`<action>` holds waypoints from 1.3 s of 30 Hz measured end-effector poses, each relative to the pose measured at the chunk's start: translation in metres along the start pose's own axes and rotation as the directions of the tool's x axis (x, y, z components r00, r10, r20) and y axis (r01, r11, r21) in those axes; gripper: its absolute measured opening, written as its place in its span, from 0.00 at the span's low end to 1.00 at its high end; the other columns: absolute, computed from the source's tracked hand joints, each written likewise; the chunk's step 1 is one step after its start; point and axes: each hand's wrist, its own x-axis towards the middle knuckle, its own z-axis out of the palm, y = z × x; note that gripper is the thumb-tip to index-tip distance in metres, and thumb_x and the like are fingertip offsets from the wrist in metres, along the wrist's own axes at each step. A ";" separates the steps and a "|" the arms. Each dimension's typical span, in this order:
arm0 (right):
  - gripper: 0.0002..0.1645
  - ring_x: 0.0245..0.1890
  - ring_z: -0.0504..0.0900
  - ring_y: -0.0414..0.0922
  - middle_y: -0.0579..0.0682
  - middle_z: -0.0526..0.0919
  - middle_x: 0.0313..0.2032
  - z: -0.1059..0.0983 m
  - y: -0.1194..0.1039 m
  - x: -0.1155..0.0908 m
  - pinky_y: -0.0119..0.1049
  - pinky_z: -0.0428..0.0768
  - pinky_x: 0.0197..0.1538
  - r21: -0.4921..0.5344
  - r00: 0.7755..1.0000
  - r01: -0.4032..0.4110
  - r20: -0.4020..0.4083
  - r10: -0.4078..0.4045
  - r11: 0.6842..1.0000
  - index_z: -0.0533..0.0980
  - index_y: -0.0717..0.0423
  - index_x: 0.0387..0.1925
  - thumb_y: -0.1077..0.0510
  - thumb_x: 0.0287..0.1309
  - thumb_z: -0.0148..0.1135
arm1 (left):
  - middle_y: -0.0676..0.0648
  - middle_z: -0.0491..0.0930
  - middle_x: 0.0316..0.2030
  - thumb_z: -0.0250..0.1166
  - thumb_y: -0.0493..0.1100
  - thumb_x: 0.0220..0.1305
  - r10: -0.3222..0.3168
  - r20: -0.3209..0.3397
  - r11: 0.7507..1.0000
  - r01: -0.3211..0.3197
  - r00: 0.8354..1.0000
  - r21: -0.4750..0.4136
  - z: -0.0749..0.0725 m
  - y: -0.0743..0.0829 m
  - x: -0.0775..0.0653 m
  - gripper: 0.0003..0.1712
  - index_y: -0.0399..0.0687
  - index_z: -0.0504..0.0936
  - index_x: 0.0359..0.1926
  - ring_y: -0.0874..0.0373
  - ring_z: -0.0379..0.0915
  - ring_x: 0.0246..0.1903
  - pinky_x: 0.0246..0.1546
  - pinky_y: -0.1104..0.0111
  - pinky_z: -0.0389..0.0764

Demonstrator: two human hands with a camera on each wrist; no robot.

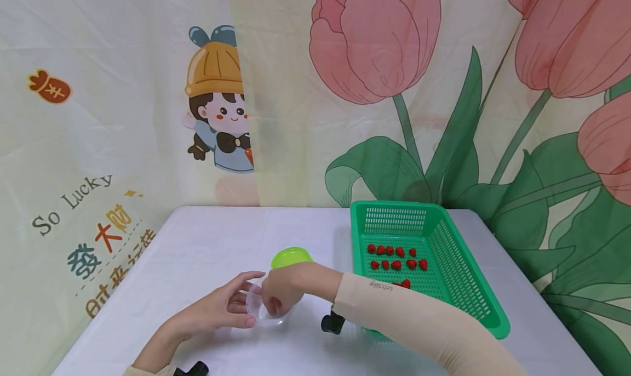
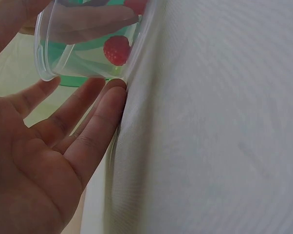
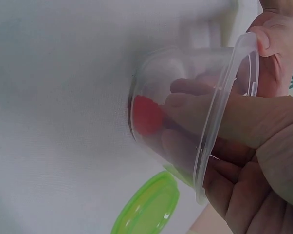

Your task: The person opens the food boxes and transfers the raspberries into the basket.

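Observation:
A clear plastic tub [image 1: 266, 310] stands on the white table in front of me. My left hand [image 1: 224, 305] holds it from the left, thumb at the rim in the right wrist view and fingers against its side. My right hand [image 1: 283, 291] reaches down inside the tub. In the right wrist view its thumb and fingertips meet a red raspberry [image 3: 147, 115] at the tub's bottom. The left wrist view shows a raspberry [image 2: 117, 50] apart from the fingers and part of another raspberry [image 2: 135, 6] by a fingertip.
A bright green lid [image 1: 291, 255] lies just behind the tub. To the right stands a green slotted basket [image 1: 399, 205] with several raspberries [image 1: 396, 265] in rows, partly covered by my right sleeve [image 1: 409, 310]. A printed curtain [image 1: 286, 91] hangs behind the table.

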 end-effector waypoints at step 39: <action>0.05 0.37 0.79 0.32 0.35 0.87 0.34 -0.007 0.011 -0.011 0.21 0.76 0.44 0.255 0.996 0.072 -0.061 -0.059 0.964 0.91 0.43 0.40 0.57 0.66 0.74 | 0.35 0.71 0.66 0.74 0.39 0.68 -0.002 0.008 1.000 0.002 1.000 -0.012 -0.001 0.001 -0.001 0.49 0.61 0.57 0.82 0.44 0.80 0.61 0.57 0.66 0.84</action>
